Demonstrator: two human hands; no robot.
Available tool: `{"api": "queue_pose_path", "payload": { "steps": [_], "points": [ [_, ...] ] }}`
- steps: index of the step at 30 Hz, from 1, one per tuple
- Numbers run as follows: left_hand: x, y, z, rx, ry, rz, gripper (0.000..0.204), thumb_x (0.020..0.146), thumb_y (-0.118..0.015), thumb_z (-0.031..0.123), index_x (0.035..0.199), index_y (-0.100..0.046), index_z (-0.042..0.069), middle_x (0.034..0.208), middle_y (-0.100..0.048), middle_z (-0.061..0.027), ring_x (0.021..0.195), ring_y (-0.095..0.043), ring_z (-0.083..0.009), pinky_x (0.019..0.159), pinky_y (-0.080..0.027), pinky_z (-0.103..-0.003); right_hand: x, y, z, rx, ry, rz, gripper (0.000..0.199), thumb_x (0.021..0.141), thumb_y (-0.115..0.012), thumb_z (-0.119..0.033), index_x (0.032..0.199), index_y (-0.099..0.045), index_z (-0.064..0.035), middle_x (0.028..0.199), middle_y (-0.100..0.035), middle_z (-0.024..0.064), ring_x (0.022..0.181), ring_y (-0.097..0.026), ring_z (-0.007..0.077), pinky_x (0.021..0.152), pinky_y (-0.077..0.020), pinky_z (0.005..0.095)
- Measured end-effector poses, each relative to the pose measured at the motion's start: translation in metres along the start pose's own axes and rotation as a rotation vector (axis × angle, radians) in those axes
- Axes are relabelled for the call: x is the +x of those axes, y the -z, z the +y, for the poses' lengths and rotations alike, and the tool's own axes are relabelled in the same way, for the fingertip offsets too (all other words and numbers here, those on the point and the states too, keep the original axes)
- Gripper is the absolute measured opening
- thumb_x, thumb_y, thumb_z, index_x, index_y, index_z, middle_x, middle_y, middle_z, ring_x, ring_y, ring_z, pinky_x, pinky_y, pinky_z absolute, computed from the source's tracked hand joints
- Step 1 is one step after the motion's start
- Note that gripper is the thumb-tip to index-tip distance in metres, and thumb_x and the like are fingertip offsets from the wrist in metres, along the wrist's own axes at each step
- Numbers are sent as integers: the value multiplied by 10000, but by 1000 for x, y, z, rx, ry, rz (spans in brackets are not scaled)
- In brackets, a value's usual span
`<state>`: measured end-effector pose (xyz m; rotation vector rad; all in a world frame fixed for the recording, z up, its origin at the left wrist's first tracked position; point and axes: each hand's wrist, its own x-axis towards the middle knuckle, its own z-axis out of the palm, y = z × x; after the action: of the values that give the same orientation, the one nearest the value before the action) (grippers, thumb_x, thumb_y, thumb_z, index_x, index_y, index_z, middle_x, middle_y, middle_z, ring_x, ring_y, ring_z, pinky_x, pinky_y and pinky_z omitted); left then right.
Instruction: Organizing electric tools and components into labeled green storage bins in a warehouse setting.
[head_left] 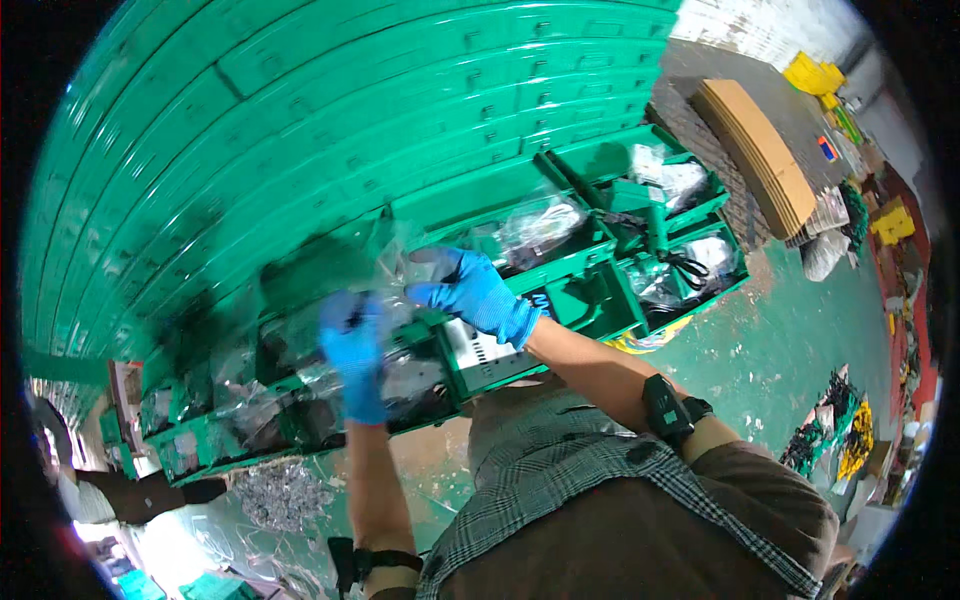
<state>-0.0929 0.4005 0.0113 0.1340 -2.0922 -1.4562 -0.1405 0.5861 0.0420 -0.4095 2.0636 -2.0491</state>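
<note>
Both my hands wear blue gloves and are raised over a row of green bins. My right hand (470, 292) has its fingers pinched at a clear plastic bag (393, 262), which rises crumpled to the left of the fingertips. Close beside it, my left hand (354, 340) is slightly blurred, with its fingers curled in. Something dark shows at those fingers, too unclear to name. Below the hands, a green bin (455, 372) contains a white slotted part (482, 345). More clear bags lie in the bins under my left hand.
Green stacked crates (400, 110) form a wall behind the bins. At right, bins hold bagged white cables (545, 225) and a black cable (688, 268). Flattened cardboard (755, 150) leans beyond them. Shredded scraps (283, 492) lie on the green floor, and another person's leg (150, 495) shows at left.
</note>
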Motion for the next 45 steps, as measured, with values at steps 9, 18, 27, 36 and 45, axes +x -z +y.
{"api": "queue_pose_path", "payload": {
  "steps": [9,18,27,36,45],
  "points": [
    [-2,-93,78,1179,-424,-591,525,683,-578,-8,1187,-531,134,1265,-404,-135,894,-570,-301,746,-483,-366,-43,137,-37,-776,446,247,363,736,-631,-170,1080,-551,-87,769,-588,149,701,-574,332,629,-458,400],
    [7,-208,133,895,-254,-135,695,768,-637,214,1332,-278,25,1355,-335,-206,1088,-500,-360,861,-449,-396,-81,306,19,-1084,-367,397,804,723,-667,-264,1319,-240,64,1205,-391,263,894,-554,372,768,-481,437],
    [-21,-270,94,685,-68,-268,465,802,-538,137,1234,-419,9,1264,-439,-221,1083,-487,-387,902,-404,-402,-96,409,23,97,-328,367,448,705,-671,-214,1072,-569,22,847,-641,94,720,-552,113,610,-456,253],
    [44,-288,85,834,-137,-335,685,735,-626,214,1319,-315,36,1376,-305,-231,1196,-415,-357,956,-395,-386,-186,399,-51,880,-304,-88,567,726,-563,-165,1247,-428,14,1046,-586,120,834,-588,171,616,-504,243],
    [69,-280,151,869,-288,-458,896,706,-645,142,1410,-96,60,1437,-181,-223,1017,-539,-401,794,-489,-415,-176,389,-60,457,-364,-254,667,699,-516,-175,1318,-367,23,959,-629,125,737,-600,158,591,-476,225]
  ]
}}
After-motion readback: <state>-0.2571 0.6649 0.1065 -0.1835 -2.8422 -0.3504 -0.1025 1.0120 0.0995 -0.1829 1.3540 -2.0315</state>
